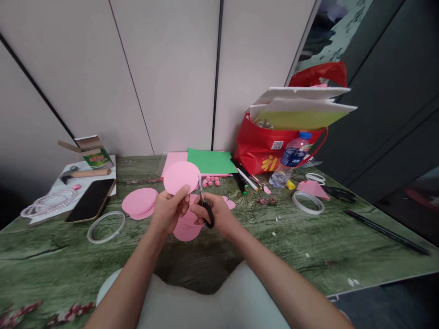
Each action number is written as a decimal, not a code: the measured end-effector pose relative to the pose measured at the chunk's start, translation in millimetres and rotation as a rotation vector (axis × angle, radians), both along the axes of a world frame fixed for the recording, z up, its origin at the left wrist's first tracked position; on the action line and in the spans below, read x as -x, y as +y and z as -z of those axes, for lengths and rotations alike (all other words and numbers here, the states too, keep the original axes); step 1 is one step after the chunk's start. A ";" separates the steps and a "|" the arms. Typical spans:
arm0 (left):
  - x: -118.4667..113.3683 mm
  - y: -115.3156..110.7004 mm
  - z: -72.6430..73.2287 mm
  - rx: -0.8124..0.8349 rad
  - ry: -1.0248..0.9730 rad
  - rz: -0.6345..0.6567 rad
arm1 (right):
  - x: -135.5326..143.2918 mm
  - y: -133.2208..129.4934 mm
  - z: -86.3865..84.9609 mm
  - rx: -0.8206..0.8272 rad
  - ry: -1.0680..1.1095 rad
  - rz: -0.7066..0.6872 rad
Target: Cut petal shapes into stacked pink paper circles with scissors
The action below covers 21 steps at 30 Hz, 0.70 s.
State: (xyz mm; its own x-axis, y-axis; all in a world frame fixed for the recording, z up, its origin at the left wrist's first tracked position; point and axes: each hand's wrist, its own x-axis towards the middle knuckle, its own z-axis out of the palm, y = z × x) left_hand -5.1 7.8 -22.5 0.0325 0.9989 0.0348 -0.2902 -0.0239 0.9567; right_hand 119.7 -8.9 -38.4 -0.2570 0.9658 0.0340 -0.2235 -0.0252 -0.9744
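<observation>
My left hand pinches the lower edge of a round pink paper disc, raised above the table. Black-handled scissors are in my right hand, their blades pointing up at the right edge of the disc. Whether the blades are cutting into the paper I cannot tell. Below my hands lie more pink discs, partly covered by my fingers. Another small stack of pink discs rests to the left. Several small pink balls sit behind my right hand.
Green paper lies against the wall. To the right are a red bag, a water bottle, pens and a tape roll. Leftward are a phone, a hammer, a box, pearl strands and another tape ring.
</observation>
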 end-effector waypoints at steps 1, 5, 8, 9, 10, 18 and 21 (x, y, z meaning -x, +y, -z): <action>0.0 0.2 0.7 -0.007 0.006 -0.006 | 0.5 -0.4 0.1 0.000 0.001 -0.009; 0.9 1.7 3.3 -0.008 0.045 -0.039 | 0.6 0.7 2.3 -0.002 0.006 -0.018; 1.6 2.6 4.0 0.017 0.069 -0.029 | -0.9 3.1 3.4 -0.036 0.005 0.010; 1.6 2.7 4.0 0.020 0.071 -0.023 | -1.4 3.7 3.2 -0.049 0.009 0.021; 1.6 2.7 3.9 0.022 0.073 -0.016 | -1.7 4.1 2.8 -0.056 0.015 0.030; 0.1 1.8 2.3 0.018 0.083 -0.006 | -0.8 4.0 -0.3 -0.038 0.019 0.049; 0.3 1.9 1.9 0.012 0.083 -0.002 | -0.9 4.0 1.4 -0.041 0.020 0.033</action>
